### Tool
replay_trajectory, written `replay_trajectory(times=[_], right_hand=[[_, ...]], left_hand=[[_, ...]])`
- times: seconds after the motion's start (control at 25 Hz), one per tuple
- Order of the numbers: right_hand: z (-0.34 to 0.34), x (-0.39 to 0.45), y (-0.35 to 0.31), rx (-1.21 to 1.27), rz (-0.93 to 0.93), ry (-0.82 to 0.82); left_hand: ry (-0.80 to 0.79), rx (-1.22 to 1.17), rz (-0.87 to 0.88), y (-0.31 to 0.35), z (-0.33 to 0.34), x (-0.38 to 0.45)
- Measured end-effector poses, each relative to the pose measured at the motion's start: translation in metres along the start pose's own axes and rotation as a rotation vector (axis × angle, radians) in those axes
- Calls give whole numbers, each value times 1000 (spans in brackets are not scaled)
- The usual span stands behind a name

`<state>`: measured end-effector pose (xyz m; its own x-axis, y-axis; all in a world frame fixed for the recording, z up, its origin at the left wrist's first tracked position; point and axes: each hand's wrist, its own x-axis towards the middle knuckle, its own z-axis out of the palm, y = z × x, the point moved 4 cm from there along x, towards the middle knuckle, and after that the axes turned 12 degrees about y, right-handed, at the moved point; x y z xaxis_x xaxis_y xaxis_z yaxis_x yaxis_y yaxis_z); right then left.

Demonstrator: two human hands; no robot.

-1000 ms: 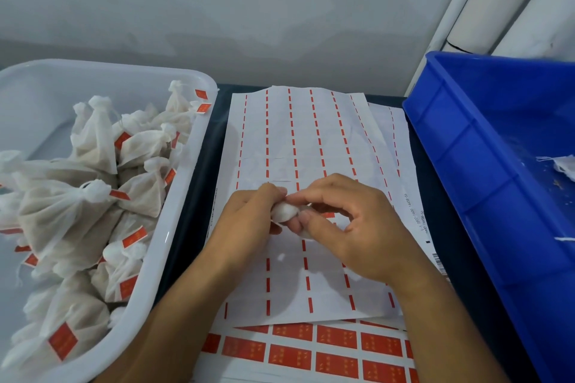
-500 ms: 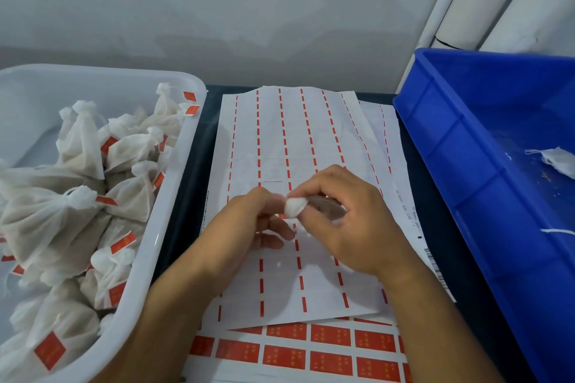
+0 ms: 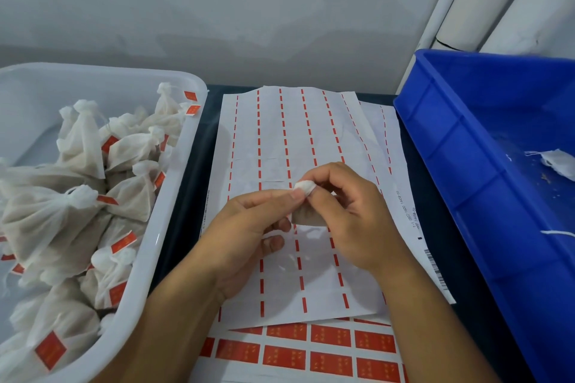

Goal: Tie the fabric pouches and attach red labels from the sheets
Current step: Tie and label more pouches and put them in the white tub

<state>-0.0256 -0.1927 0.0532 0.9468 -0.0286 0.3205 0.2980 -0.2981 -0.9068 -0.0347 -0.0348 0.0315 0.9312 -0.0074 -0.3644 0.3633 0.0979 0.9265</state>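
Observation:
A small white fabric pouch (image 3: 306, 214) is held between both hands above the label sheets. My right hand (image 3: 351, 214) grips its body and pinches its gathered white top. My left hand (image 3: 249, 227) pinches the same top from the left with thumb and forefinger. Most of the pouch is hidden by the fingers. Under the hands lies a used sheet (image 3: 280, 140) with only red strips left. A sheet of whole red labels (image 3: 329, 336) shows at the near edge.
A white tub (image 3: 174, 202) at the left holds several tied pouches with red labels. A blue bin (image 3: 460, 171) at the right holds a white pouch (image 3: 557, 160) and loose thread. A grey wall and white pipes stand behind.
Both hands have lifted the pouch slightly and turned it. Its white top now sticks up between the fingertips, and the brownish body shows below my right fingers.

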Motion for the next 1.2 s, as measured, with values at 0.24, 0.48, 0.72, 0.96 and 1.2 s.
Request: replay_trajectory(times=[0.24, 0.48, 0.72, 0.96, 1.2], right_hand=[[7, 0, -1, 149, 127, -50], [5, 0, 0, 209, 225, -49], [7, -1, 3, 110, 296, -37], [8, -2, 12, 174, 436, -58], [14, -6, 24, 609, 706, -107]], left_hand=[[68, 102, 271, 8, 0, -5], [70, 57, 287, 9, 6, -9], [220, -9, 231, 4, 8, -8], [278, 27, 196, 1, 4, -3], [233, 88, 207, -1, 8, -6]])
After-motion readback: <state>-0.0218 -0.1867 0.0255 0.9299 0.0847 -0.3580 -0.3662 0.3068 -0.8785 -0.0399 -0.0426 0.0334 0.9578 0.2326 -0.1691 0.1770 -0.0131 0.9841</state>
